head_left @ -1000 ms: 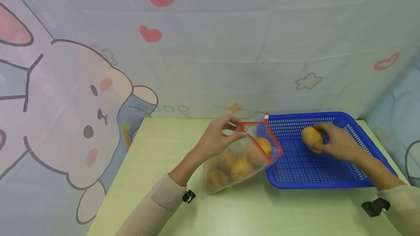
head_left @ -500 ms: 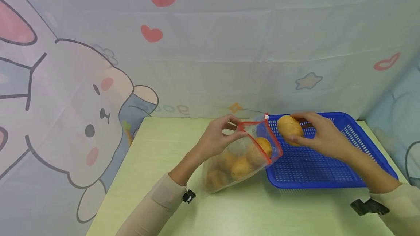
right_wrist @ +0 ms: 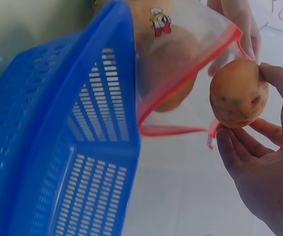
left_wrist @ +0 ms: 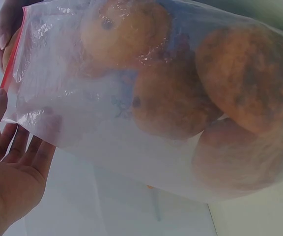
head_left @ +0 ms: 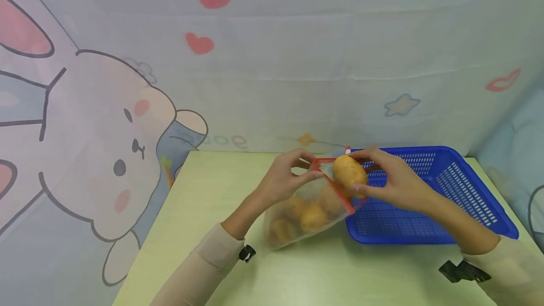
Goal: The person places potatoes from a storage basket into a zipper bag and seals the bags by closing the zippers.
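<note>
Pale tabletop (head_left: 204, 178) underlies a cloudy bag (head_left: 314, 190) blurring the potatoes (head_left: 313, 217) inside, its red rim (head_left: 340, 196) pinched by the left hand (head_left: 282, 176) and partly hidden behind a potato (head_left: 349, 174) the right hand (head_left: 393, 178) grips.

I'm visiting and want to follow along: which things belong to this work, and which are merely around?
Part of the work:
potato in the right hand
red-edged zip bag of potatoes, held by the left hand
blue plastic basket

Merely around:
cartoon-rabbit backdrop
cord at right edge
</note>
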Action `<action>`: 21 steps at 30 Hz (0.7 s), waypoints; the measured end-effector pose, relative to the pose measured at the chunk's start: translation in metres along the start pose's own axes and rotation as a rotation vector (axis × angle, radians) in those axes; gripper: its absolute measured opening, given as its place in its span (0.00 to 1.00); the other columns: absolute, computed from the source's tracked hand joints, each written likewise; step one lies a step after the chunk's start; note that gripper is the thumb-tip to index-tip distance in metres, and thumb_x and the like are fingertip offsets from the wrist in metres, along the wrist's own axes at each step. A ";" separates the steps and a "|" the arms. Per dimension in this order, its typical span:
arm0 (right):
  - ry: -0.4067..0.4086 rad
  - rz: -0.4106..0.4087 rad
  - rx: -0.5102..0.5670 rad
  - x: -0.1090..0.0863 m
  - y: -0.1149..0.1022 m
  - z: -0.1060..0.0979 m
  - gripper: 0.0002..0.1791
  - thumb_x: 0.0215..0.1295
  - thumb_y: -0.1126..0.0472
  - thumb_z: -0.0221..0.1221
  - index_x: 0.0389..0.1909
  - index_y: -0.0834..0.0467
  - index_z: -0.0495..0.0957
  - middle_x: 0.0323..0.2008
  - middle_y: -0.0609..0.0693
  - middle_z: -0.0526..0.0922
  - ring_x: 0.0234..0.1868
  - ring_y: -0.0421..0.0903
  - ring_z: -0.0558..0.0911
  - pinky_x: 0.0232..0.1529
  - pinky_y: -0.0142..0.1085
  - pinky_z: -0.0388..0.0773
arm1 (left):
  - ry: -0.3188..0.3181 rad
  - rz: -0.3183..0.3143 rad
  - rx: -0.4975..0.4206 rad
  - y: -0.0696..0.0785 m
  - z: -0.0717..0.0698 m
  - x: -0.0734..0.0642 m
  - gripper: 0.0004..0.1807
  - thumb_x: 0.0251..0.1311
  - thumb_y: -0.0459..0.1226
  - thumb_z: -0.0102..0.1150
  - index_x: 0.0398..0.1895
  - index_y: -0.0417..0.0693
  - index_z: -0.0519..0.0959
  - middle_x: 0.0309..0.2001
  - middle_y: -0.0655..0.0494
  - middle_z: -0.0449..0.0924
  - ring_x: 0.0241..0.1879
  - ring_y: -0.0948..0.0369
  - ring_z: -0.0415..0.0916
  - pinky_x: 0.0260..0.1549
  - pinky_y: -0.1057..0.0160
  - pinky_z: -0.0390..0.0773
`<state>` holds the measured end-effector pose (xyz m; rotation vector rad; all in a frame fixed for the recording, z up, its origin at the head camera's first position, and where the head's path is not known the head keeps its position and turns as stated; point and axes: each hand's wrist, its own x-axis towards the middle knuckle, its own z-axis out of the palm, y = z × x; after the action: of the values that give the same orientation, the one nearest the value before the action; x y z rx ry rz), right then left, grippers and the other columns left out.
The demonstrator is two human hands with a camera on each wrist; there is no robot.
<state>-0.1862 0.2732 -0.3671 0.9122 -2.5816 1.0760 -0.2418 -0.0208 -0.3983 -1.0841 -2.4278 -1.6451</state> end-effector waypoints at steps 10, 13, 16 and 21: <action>-0.073 0.027 0.035 0.009 0.003 0.010 0.35 0.67 0.55 0.74 0.72 0.54 0.73 0.68 0.52 0.78 0.54 0.49 0.87 0.51 0.45 0.88 | 0.006 0.004 0.032 0.005 -0.002 0.000 0.12 0.67 0.44 0.74 0.48 0.54 0.82 0.48 0.65 0.85 0.51 0.63 0.86 0.46 0.62 0.87; -0.081 0.040 0.053 0.010 0.005 0.013 0.34 0.68 0.55 0.73 0.72 0.54 0.73 0.66 0.51 0.80 0.54 0.51 0.87 0.52 0.48 0.87 | 0.007 0.012 0.031 0.004 -0.002 0.001 0.12 0.67 0.44 0.74 0.48 0.54 0.83 0.48 0.65 0.86 0.51 0.63 0.86 0.46 0.63 0.87; -0.082 0.038 0.072 0.012 0.006 0.017 0.33 0.68 0.56 0.73 0.71 0.55 0.74 0.63 0.49 0.82 0.54 0.50 0.87 0.54 0.47 0.87 | 0.010 0.027 0.032 0.003 -0.002 0.001 0.12 0.67 0.43 0.74 0.48 0.53 0.83 0.48 0.64 0.86 0.51 0.63 0.86 0.47 0.63 0.86; -0.077 0.027 0.092 0.013 0.007 0.021 0.31 0.68 0.57 0.73 0.70 0.56 0.74 0.60 0.47 0.82 0.54 0.48 0.86 0.55 0.48 0.86 | 0.026 0.057 0.035 0.002 -0.002 0.002 0.11 0.67 0.42 0.74 0.47 0.52 0.83 0.48 0.63 0.86 0.51 0.63 0.87 0.47 0.63 0.86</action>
<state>-0.1998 0.2563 -0.3808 0.9608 -2.6321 1.1985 -0.2429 -0.0207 -0.3952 -1.1096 -2.3773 -1.5832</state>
